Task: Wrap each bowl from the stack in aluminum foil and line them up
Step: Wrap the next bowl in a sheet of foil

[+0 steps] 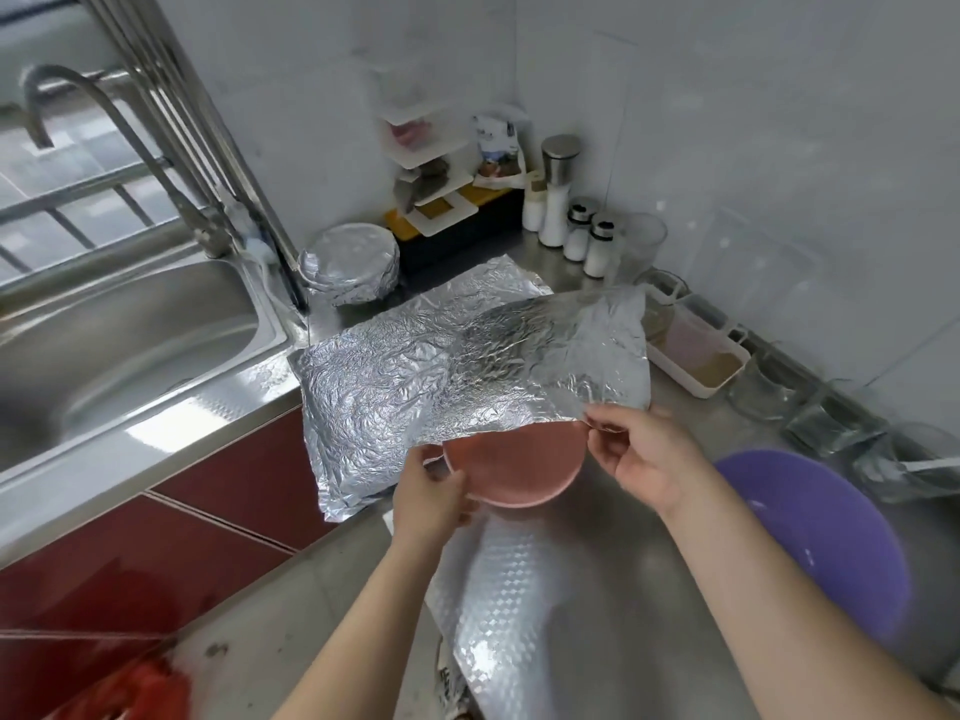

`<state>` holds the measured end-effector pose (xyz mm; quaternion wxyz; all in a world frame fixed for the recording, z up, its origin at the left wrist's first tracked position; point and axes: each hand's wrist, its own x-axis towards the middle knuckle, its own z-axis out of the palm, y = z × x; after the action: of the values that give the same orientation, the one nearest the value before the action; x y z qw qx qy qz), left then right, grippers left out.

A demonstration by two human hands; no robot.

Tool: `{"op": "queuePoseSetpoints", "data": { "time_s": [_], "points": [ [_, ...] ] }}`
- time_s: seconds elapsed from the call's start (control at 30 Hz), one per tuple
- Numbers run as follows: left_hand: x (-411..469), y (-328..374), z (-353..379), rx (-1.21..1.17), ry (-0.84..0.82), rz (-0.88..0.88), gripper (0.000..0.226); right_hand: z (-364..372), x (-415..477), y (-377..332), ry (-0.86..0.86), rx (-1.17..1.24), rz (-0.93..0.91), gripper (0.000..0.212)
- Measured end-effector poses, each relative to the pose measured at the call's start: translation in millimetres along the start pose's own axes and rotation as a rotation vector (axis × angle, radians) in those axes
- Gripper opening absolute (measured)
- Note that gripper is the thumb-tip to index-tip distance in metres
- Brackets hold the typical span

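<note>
A pink bowl (519, 467) sits on the steel counter, its far half under a crinkled foil sheet (550, 356) that is lifted over it. My left hand (431, 498) grips the bowl's near-left rim and the foil edge there. My right hand (644, 452) pinches the foil's near edge at the bowl's right rim. A second foil sheet (374, 397) lies flat to the left, overhanging the counter's front edge. A bowl wrapped in foil (350, 265) stands at the back by the sink corner.
A steel sink (114, 345) with a tap lies left. A purple basin (826, 543) sits right of my right arm. Glass cups (769, 392), a white tray (696, 353), shakers (597, 246) and a small rack (431, 184) line the walls.
</note>
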<state>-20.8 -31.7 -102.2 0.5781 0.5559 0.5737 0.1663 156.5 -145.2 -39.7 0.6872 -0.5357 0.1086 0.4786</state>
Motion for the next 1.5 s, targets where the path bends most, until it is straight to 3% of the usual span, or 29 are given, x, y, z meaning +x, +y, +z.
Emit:
{"op": "queuePoseSetpoints", "data": {
  "time_s": [0.17, 0.27, 0.33, 0.47, 0.63, 0.83, 1.0, 1.1, 1.17, 1.27, 1.37, 1.5],
  "points": [
    [10, 8, -32, -0.617, -0.123, -0.200, 0.013, -9, -1, 15, 0.017, -0.086, 0.035, 0.021],
    [21, 17, -43, -0.784, -0.009, -0.201, 0.033, -14, 1, 23, 0.063, -0.226, 0.028, 0.026],
    [24, 21, -47, -0.731, 0.081, -0.139, 0.049, -15, 3, 27, 0.117, -0.263, -0.004, 0.027],
    [13, 19, -58, -0.568, 0.139, -0.093, 0.041, -17, 9, 35, 0.212, -0.170, -0.061, 0.036],
    [4, -14, -60, -0.360, 0.088, -0.016, 0.056, -24, 16, 51, 0.341, 0.002, -0.105, 0.065],
    [-5, -24, -57, -0.098, 0.104, 0.096, 0.074, -29, 18, 61, 0.424, 0.112, -0.152, 0.069],
    [-9, -13, -59, 0.132, 0.064, 0.180, 0.089, -31, 22, 66, 0.484, 0.015, -0.231, 0.078],
    [-10, -5, -60, 0.474, 0.087, 0.248, 0.100, -33, 23, 70, 0.497, -0.083, -0.272, 0.082],
    [-11, 1, -51, 0.702, 0.115, 0.478, 0.083, -29, 13, 64, 0.514, -0.130, -0.291, 0.084],
    [-19, 8, -17, 0.928, -0.149, 0.793, 0.056, -30, 1, 60, 0.563, -0.272, -0.328, 0.085],
    [-20, -4, 13, 1.053, -0.325, 0.927, 0.053, -28, 0, 65, 0.576, -0.424, -0.351, 0.087],
    [-14, -17, 16, 1.025, -0.326, 0.953, 0.047, -34, 5, 69, 0.522, -0.724, -0.382, 0.076]
  ]
}}
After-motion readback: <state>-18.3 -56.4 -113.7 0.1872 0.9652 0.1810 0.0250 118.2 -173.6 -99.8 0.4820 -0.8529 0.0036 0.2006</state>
